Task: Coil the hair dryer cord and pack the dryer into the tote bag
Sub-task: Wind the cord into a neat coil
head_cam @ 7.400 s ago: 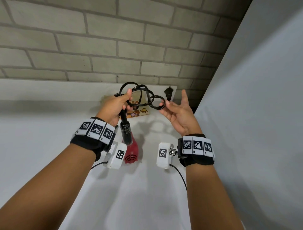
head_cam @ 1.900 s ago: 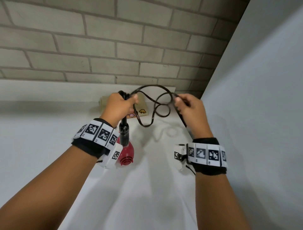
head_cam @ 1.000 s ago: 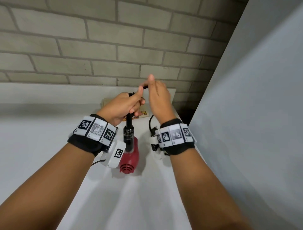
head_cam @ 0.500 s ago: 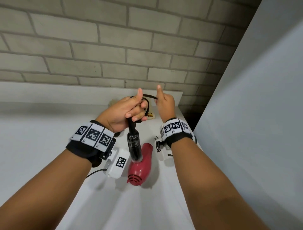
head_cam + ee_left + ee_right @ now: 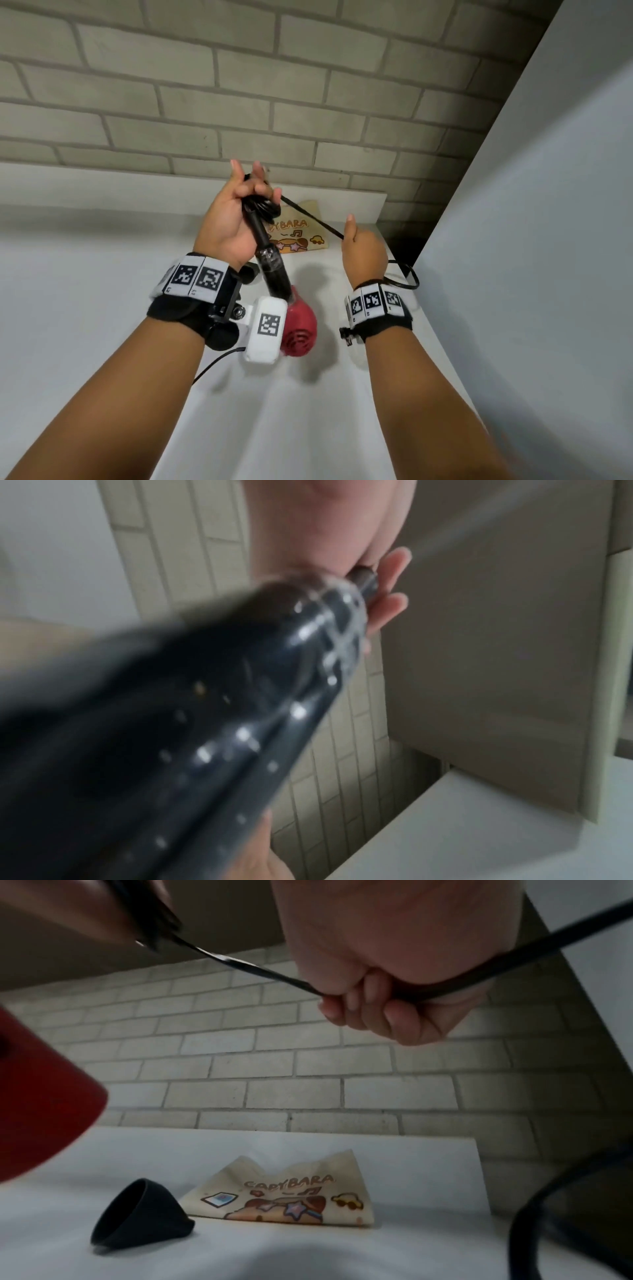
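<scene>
The white desk [image 5: 85,308] is seen running back to a brick wall [image 5: 239,85], with the tote bag [image 5: 287,1196] lying flat and folded near the far edge and a black nozzle [image 5: 140,1215] lying on its side just beside it. The red hair dryer [image 5: 298,325] is held above the desk, well short of the bag. Its long axis runs along the black handle [image 5: 270,270], which rises up and away, so the red body hangs low and nearest the person with its rear grille [image 5: 296,342] facing the camera.

Compared with half a second ago, the right hand [image 5: 363,253] has been drawn out to the right, so that a straight, taut stretch of cord [image 5: 311,219] now spans between the hands, where the hands were close together. This is judged to be another turn being tightened; coiling is well along but unfinished, as slack cord loops behind the right wrist.

The left hand's [image 5: 236,219] grip is curled around the handle top and the wound loops [image 5: 263,209]. The right hand's grip is closed, pinching the cord.
</scene>
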`<state>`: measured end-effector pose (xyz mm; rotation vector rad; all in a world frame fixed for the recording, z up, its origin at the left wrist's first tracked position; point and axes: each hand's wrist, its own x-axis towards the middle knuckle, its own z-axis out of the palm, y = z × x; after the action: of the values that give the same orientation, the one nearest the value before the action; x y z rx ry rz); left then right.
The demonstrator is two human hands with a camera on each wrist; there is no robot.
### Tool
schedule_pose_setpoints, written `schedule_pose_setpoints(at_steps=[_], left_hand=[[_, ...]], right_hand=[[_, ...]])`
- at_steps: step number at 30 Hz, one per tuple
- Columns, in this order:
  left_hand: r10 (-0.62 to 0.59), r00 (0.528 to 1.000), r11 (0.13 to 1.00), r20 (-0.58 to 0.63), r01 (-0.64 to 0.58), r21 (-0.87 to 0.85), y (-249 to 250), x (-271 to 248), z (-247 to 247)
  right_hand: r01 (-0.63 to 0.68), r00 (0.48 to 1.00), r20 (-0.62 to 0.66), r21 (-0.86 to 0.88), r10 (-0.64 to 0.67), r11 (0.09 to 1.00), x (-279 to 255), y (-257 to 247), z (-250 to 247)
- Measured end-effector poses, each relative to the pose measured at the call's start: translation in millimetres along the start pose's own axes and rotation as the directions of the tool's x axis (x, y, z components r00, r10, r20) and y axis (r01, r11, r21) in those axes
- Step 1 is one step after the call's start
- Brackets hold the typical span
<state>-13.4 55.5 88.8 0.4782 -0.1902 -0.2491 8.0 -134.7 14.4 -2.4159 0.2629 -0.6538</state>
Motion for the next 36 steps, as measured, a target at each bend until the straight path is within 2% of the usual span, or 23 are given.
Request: schedule_pose_setpoints(at_steps=[2,4,6,8,10,12,13,14,15,17,19,20,21,25,27,31,36], left_hand=[[0.078,0.995,0.997,-0.066,-0.078,-0.005,0.7,2.4,0.3],[0.140,0.987,0.990,-0.078,-0.137,0.043,-2.2,2.6,3.1],[0.160,0.985,0.985,-0.066,-0.156,0.070,-6.3,3.9,5.7],[0.158,0.987,0.981,-0.042,-0.151,0.124,-8.1,7.0,7.0],[0.162,0.986,0.972,-0.044,-0.152,0.181,-9.0,11.2,8.4],[0.154,0.984,0.965,-0.088,-0.130,0.230,-11.8,11.8,12.6],[0.144,0.984,0.943,-0.104,-0.105,0.314,-15.0,10.5,15.9],[0.124,0.986,0.890,-0.112,-0.060,0.452,-19.3,7.8,20.1],[0.101,0.988,0.793,-0.116,-0.009,0.609,-24.8,6.1,23.3],[0.082,0.992,0.522,-0.099,0.042,0.852,-34.9,2.5,29.6],[0.077,0.997,0.269,-0.023,0.002,0.963,-42.0,1.0,31.6],[0.061,0.998,0.186,0.019,-0.030,0.982,-43.9,1.1,32.0],[0.050,0.997,0.151,0.052,-0.059,0.987,-45.2,1.6,31.9],[0.101,0.982,0.141,0.156,-0.170,0.975,-45.5,3.9,29.1],[0.086,0.976,0.145,0.198,-0.209,0.967,-46.3,2.7,30.4],[-0.075,0.984,0.333,0.159,-0.126,0.935,-43.7,-4.4,35.2],[-0.256,0.952,0.565,0.170,0.004,0.825,-32.9,-6.8,34.1]], right_hand=[[0.068,0.998,0.005,-0.127,-0.068,0.990,-8.6,2.4,-6.7],[0.146,0.988,-0.016,-0.240,-0.154,0.960,-16.6,6.6,-13.5],[0.263,0.946,-0.105,-0.301,-0.306,0.917,-23.7,12.4,-20.8],[0.393,0.836,-0.279,-0.296,-0.472,0.871,-29.9,17.2,-31.0],[0.508,0.714,-0.429,-0.227,-0.554,0.831,-35.2,20.4,-42.1],[0.604,0.646,-0.507,-0.119,-0.571,0.788,-37.5,13.5,-55.7],[0.642,0.622,-0.535,-0.070,-0.572,0.764,-36.3,6.6,-62.6],[0.678,0.593,-0.563,-0.037,-0.576,0.734,-33.5,-2.4,-69.4],[0.717,0.555,-0.589,-0.021,-0.588,0.697,-28.4,-13.5,-75.9],[0.785,0.475,-0.625,-0.017,-0.619,0.619,-13.5,-39.6,-86.4],[0.806,0.435,-0.646,-0.032,-0.627,0.591,2.7,-63.8,-92.0],[0.800,0.445,-0.646,-0.025,-0.621,0.600,10.0,-72.7,-92.8],[0.785,0.474,-0.638,-0.007,-0.607,0.620,17.2,-78.9,-92.1],[0.639,0.675,-0.542,0.091,-0.500,0.764,42.1,-93.0,-86.0],[0.557,0.744,-0.492,0.079,-0.453,0.827,52.1,-98.1,-82.4],[0.457,0.848,-0.356,0.119,-0.392,0.882,60.7,-96.8,-66.4],[0.384,0.910,-0.277,0.281,-0.309,0.880,57.4,-93.5,-49.1]])
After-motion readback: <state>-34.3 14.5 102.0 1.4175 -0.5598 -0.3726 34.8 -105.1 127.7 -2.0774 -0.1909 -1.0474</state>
